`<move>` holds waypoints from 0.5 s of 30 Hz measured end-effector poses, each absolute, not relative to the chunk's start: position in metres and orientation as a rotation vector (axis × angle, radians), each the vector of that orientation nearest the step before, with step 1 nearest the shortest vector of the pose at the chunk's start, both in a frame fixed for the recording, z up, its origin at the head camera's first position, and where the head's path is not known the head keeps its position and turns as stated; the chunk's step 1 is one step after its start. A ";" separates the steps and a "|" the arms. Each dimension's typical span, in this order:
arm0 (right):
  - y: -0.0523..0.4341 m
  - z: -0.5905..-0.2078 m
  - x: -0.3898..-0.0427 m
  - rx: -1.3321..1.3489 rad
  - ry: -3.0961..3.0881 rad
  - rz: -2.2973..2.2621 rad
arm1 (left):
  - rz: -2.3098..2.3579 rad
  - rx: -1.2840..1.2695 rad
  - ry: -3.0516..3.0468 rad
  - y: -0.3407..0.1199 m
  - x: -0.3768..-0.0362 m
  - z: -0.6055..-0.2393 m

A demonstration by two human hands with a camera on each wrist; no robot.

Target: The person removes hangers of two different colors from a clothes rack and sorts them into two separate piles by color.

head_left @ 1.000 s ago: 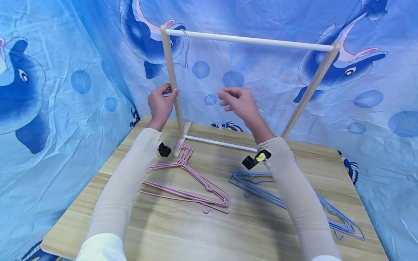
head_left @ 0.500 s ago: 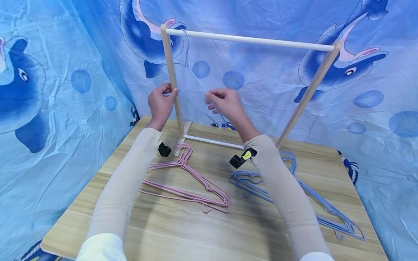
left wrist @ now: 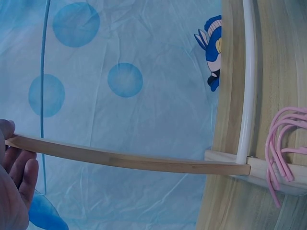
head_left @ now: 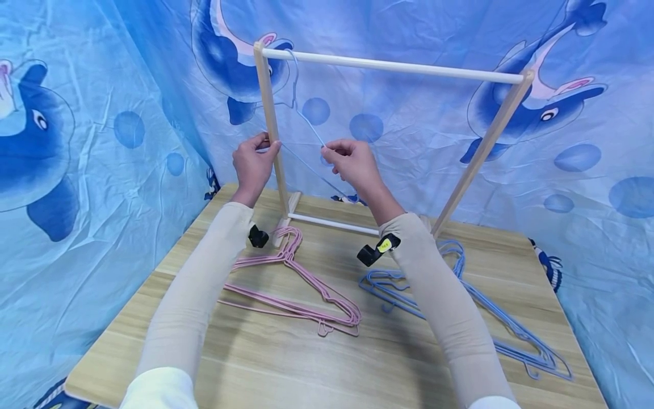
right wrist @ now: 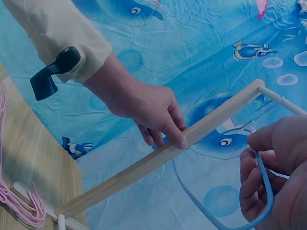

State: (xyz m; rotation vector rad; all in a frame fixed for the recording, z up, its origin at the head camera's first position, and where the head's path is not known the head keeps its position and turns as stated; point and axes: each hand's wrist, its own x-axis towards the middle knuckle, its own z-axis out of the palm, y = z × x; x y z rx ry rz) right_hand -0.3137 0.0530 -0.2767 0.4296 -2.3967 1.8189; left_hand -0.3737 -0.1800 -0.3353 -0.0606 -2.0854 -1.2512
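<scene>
A blue clothes hanger [head_left: 313, 128] hangs by its hook from the left end of the white top rail [head_left: 388, 65] of a small wooden rack. My right hand [head_left: 356, 165] pinches the hanger's right sloping side between thumb and fingers. Its lower corner loops past my palm in the right wrist view. Farther left, my left hand [head_left: 255, 165] grips the rack's left wooden post [head_left: 268, 102], thumb in front and fingers behind. In the left wrist view the post [left wrist: 124, 159] runs from this hand down to the rack's foot, with the hanger's bar [left wrist: 44, 62] passing behind.
Several pink hangers [head_left: 306, 309] lie stacked on the wooden table [head_left: 286, 369] at left centre. Several blue hangers [head_left: 503, 315] lie to the right, partly under my right forearm. A blue sea-animal curtain [head_left: 409, 113] surrounds the table close behind the rack.
My right hand has moved left from beside the hanger and taken hold of its right side. My left hand has stayed at the post.
</scene>
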 end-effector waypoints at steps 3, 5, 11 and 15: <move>0.053 -0.276 -0.315 0.429 -2.368 1.810 | -1.249 -0.057 -2.090 -0.181 -0.374 -0.336; 0.053 -0.275 -0.315 0.422 -2.350 1.807 | -1.255 -0.048 -2.097 -0.181 -0.374 -0.336; 0.056 -0.266 -0.310 0.432 -2.299 1.789 | -1.260 -0.051 -2.108 -0.181 -0.373 -0.336; 0.060 -0.256 -0.304 0.439 -2.282 1.776 | -1.258 -0.043 -2.113 -0.181 -0.373 -0.336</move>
